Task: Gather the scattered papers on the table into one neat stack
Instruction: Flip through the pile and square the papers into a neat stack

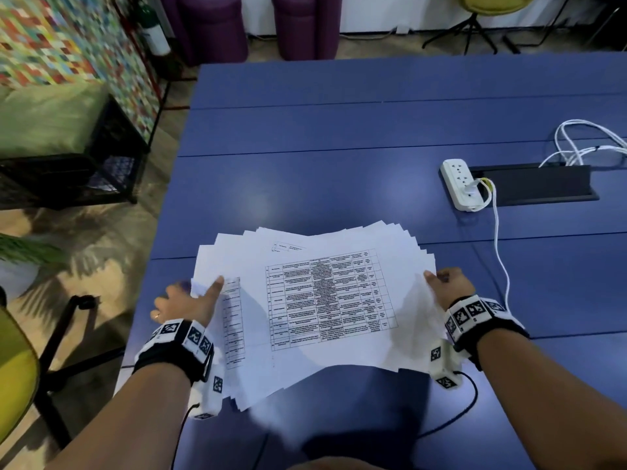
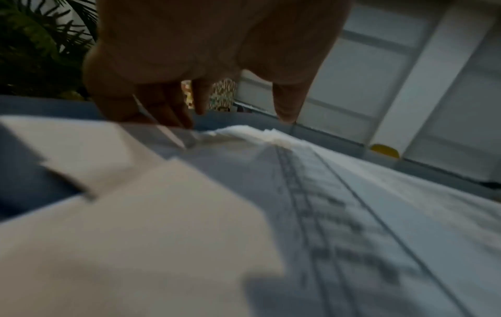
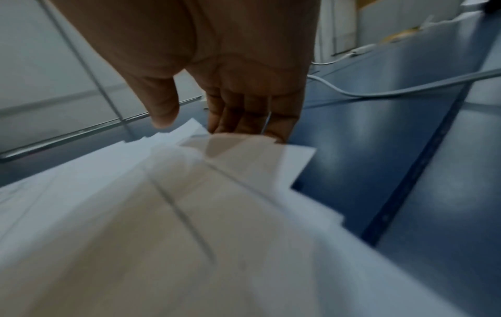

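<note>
A fanned pile of white papers (image 1: 305, 300) lies near the front of the blue table (image 1: 339, 130), and its top sheet carries a printed grid. My left hand (image 1: 190, 301) holds the pile's left edge, thumb on top and fingers tucked beneath. My right hand (image 1: 448, 283) grips the right edge the same way. The left wrist view shows the left hand (image 2: 216, 64) with its fingers behind the papers (image 2: 352, 193). The right wrist view shows the right hand (image 3: 230, 75) with its fingers under the offset sheet corners of the papers (image 3: 162, 236). The sheets are unevenly aligned.
A white power strip (image 1: 461, 184) lies beside a black cable tray (image 1: 536, 184) at the right, with a white cable (image 1: 498, 245) trailing toward the right hand. Off the table's left edge are a yellow chair (image 1: 13, 378) and a black crate bench (image 1: 68, 164).
</note>
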The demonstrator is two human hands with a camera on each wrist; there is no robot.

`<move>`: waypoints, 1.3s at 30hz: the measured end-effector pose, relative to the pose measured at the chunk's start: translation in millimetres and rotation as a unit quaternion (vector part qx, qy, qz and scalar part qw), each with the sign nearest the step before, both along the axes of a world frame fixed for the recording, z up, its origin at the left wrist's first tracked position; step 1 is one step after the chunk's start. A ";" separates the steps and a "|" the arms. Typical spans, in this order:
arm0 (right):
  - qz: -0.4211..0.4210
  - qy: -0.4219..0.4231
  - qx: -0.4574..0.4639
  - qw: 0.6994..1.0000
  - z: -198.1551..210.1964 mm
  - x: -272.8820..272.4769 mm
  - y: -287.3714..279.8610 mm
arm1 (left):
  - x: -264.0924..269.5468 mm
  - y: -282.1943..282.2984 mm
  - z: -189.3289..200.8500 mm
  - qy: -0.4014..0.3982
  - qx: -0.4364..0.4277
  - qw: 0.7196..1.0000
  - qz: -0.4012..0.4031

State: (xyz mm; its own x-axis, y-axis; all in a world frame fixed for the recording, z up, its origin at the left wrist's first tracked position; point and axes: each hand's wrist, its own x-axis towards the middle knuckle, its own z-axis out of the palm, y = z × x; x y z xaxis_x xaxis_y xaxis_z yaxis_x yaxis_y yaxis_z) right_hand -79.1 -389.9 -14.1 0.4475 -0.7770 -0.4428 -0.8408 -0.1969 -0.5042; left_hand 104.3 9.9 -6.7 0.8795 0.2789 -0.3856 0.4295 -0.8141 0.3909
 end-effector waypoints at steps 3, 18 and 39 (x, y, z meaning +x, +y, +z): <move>0.027 -0.018 0.000 0.999 -8.2 2.7 18.7 | -8.9 -7.5 1.0 0.021 -0.006 1.000 0.000; 0.059 0.048 -0.038 0.996 -0.7 4.7 25.6 | -13.4 -19.4 4.5 0.035 0.019 0.998 -0.041; 0.046 0.015 0.093 0.995 30.9 12.3 16.5 | -18.1 -34.2 13.6 0.072 0.017 0.997 -0.038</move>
State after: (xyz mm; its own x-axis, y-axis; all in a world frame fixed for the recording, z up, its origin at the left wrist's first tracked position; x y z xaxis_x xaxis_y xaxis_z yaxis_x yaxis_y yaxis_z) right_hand -66.8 -373.4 16.9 0.4966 -0.6375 -0.5891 -0.8393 -0.1795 -0.5132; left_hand 86.3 -24.2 6.9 0.8350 0.2283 -0.5007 0.4157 -0.8578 0.3022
